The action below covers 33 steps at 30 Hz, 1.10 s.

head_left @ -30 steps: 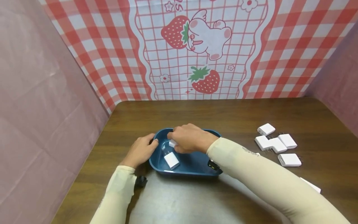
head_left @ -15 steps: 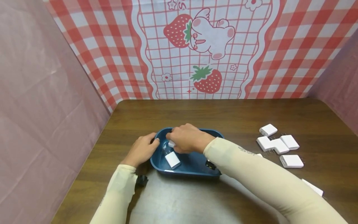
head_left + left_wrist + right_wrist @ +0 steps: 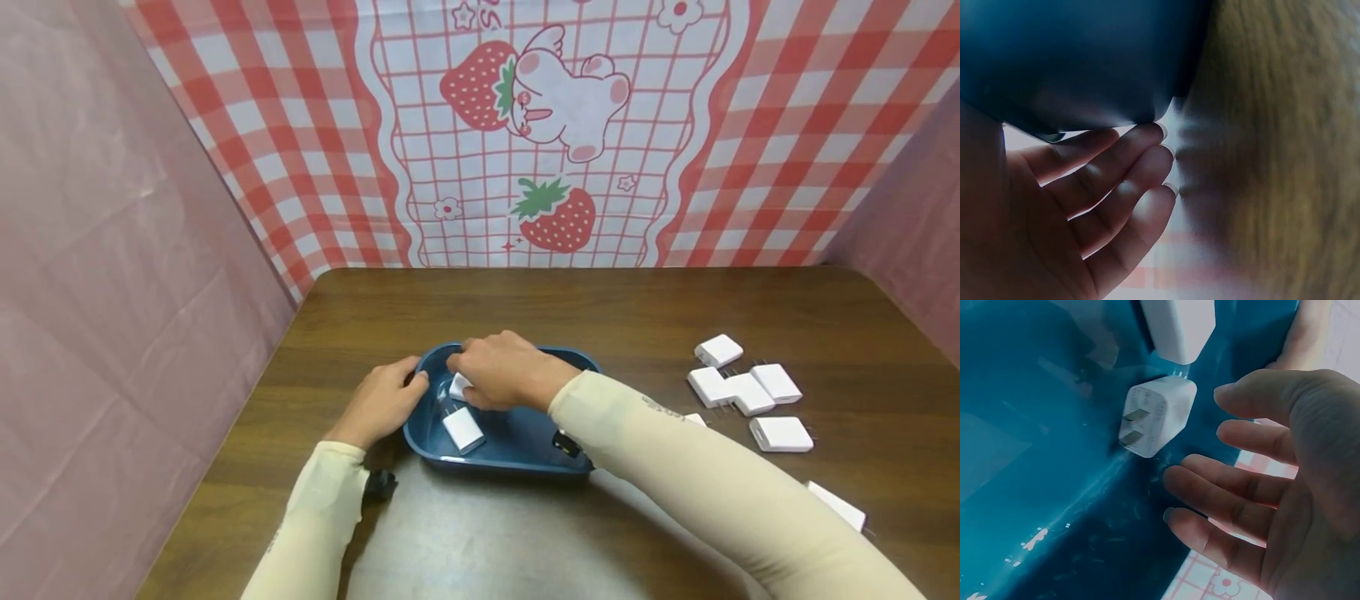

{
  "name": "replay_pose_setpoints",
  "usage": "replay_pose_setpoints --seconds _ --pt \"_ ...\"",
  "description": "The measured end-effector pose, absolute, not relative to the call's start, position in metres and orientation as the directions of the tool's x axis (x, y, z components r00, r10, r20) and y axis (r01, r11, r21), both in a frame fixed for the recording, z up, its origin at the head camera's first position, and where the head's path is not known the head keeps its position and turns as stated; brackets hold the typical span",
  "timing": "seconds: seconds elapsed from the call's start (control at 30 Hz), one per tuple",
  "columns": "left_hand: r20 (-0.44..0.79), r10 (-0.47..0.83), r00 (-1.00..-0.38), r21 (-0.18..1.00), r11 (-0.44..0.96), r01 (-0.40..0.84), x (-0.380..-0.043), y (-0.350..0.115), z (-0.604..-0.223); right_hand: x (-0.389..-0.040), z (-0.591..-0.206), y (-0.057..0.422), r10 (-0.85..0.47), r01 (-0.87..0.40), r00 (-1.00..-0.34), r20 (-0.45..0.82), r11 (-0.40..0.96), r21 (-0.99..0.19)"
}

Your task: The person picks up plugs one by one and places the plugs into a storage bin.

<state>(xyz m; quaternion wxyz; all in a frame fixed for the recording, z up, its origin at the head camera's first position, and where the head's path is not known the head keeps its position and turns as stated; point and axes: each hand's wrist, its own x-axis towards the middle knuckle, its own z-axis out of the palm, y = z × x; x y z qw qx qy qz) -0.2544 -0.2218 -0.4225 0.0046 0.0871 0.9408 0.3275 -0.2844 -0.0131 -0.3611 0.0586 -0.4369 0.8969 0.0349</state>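
A blue plastic tub [image 3: 517,462] stands on the table. My left hand [image 3: 380,402] grips its left end, thumb at the rim; in the left wrist view the fingers [image 3: 1129,187] lie along the outer wall. My right hand [image 3: 502,371] reaches into the tub. In the right wrist view its fingers [image 3: 1229,494] are spread and loosely bent, apart from a white charger plug [image 3: 1166,412] whose two flat prongs show. A second white charger plug [image 3: 463,429] lies nearer the tub's front, prongs toward the first. The right hand partly covers the first plug in the head view.
Several more white charger plugs lie on the right of the table, among them one at the back [image 3: 718,351] and one near the sleeve [image 3: 836,505]. My right forearm [image 3: 675,450] crosses before them. A checked strawberry cloth [image 3: 300,150] hangs behind the table.
The right hand has let go of the charger plug, and more of the plug shows beside the fingers. The left hand stays at the tub's end.
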Motion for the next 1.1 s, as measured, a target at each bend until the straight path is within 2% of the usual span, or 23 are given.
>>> replay_pose_setpoints --seconds 0.17,0.3,0.53,1.1 --pt "0.055 0.163 -0.985 0.614 0.772 0.162 -0.253 -0.221 -0.422 -0.283 -0.356 -0.012 -0.777 -0.784 -0.617 -0.122 0.62 0.015" --pt "0.049 0.161 -0.986 0.604 0.781 0.158 -0.254 -0.219 -0.424 -0.28 -0.352 -0.004 -0.755 -0.762 -0.646 -0.113 0.647 0.038" --pt "0.036 0.151 -0.988 0.61 0.78 0.142 -0.255 -0.216 -0.423 -0.278 -0.345 0.024 -0.707 -0.709 -0.699 -0.106 0.705 -0.03" --pt "0.048 0.151 -0.987 0.618 0.772 0.148 -0.252 -0.219 -0.425 -0.266 -0.327 0.089 -0.591 -0.59 -0.806 -0.019 0.806 -0.057"
